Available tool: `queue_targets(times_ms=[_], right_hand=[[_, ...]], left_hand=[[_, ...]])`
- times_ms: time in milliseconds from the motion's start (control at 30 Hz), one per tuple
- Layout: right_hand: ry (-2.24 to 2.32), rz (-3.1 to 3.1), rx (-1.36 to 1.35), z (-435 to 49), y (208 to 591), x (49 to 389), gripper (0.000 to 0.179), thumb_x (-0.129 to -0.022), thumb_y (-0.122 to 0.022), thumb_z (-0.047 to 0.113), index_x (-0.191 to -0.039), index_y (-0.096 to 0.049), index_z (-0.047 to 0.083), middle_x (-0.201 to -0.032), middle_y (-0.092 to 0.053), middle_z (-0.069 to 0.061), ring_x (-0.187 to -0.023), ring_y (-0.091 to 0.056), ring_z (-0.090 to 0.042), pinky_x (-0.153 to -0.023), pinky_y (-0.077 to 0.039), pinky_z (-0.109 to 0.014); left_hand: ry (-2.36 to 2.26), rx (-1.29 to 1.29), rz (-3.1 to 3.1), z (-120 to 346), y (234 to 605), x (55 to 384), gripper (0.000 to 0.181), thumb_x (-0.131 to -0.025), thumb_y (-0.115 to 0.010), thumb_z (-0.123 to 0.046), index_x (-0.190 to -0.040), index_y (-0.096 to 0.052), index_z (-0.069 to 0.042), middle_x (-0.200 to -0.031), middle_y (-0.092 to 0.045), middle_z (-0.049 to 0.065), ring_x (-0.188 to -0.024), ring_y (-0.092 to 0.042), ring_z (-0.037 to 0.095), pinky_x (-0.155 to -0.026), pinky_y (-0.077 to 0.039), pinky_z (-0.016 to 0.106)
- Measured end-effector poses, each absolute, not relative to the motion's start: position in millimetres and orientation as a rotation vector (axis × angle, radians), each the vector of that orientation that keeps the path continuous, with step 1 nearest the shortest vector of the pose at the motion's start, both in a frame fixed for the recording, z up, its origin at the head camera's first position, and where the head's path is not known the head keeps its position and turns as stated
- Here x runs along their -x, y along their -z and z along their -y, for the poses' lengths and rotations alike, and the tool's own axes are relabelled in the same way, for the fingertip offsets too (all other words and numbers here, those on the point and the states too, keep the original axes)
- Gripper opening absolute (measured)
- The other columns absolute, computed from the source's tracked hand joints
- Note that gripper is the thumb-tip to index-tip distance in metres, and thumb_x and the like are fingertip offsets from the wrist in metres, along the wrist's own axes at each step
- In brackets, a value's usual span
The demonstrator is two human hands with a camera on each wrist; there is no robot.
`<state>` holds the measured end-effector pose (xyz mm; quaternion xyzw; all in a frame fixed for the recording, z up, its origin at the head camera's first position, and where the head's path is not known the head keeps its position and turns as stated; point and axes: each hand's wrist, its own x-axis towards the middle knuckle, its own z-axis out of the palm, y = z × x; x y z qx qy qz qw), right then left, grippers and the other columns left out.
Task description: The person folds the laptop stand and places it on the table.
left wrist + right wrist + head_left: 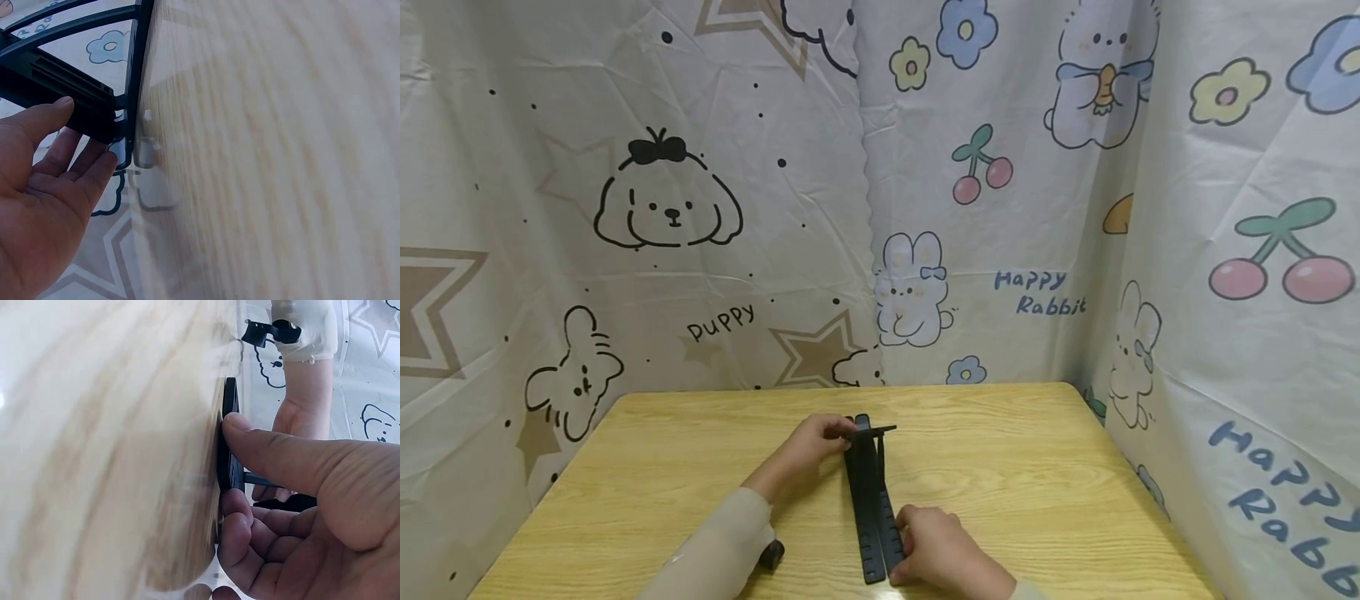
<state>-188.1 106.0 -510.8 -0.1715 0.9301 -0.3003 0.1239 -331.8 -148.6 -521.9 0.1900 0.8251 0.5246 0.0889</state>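
A black folding stand [867, 500], which looks like a laptop stand, lies on the table with its two notched rails close together and its far end raised. My left hand [815, 446] holds the raised end; in the left wrist view the thumb lies over a ridged black support [69, 87] with the fingers beneath it. At the near end my right hand [943, 542] grips the right-hand rail. The right wrist view shows that rail [229, 437] between thumb and curled fingers, low against the wood.
The wooden table [685, 467] ends at a printed cloth curtain [760, 208] behind it, which continues along the right side [1255, 375]. A small black camera mount [771, 554] sits at the left sleeve.
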Motion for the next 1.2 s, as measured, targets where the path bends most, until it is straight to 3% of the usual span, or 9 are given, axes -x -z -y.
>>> queue_targets(times_ms=[300,600,900,1200], right_hand=[[0.86,-2.69,0.462,-96.9,506.8,188.2,0.059,-0.068,-0.096,0.028,-0.117,-0.069,0.01,-0.072,-0.06,0.011,-0.065,-0.053,-0.01,-0.074,-0.04,-0.037],[0.875,-2.69,0.514,-98.0,514.3,194.3,0.056,-0.066,-0.097,0.033,-0.112,-0.07,0.014,-0.079,-0.058,0.009,-0.07,-0.051,-0.011,-0.074,-0.036,-0.035],[0.864,-2.702,0.666,-107.8,519.6,200.9,0.051,-0.067,-0.096,0.033,-0.109,-0.072,0.018,-0.088,-0.056,0.01,-0.077,-0.05,-0.007,-0.073,-0.042,-0.029],[0.809,-2.674,0.794,-119.0,519.3,209.8,0.048,-0.071,-0.094,0.033,-0.112,-0.073,0.02,-0.091,-0.058,0.013,-0.082,-0.052,-0.003,-0.075,-0.049,-0.024]], left_hand=[[-1.593,-0.544,-2.458,149.2,522.5,337.4,0.026,-0.097,-0.063,0.004,-0.119,-0.073,-0.006,-0.125,-0.069,0.01,-0.115,-0.066,0.025,-0.096,-0.057,0.038],[-1.547,-0.537,-2.525,150.0,522.7,337.8,0.026,-0.097,-0.065,0.003,-0.118,-0.074,-0.009,-0.124,-0.07,0.008,-0.119,-0.064,0.027,-0.101,-0.054,0.044],[-1.474,-0.542,-2.615,160.0,521.1,330.0,0.026,-0.097,-0.069,-0.008,-0.122,-0.072,-0.016,-0.134,-0.066,0.008,-0.13,-0.059,0.034,-0.109,-0.047,0.052],[-1.474,-0.489,-2.704,165.0,508.9,310.3,0.032,-0.098,-0.07,-0.011,-0.13,-0.068,-0.01,-0.131,-0.068,0.004,-0.128,-0.059,0.033,-0.11,-0.046,0.051]])
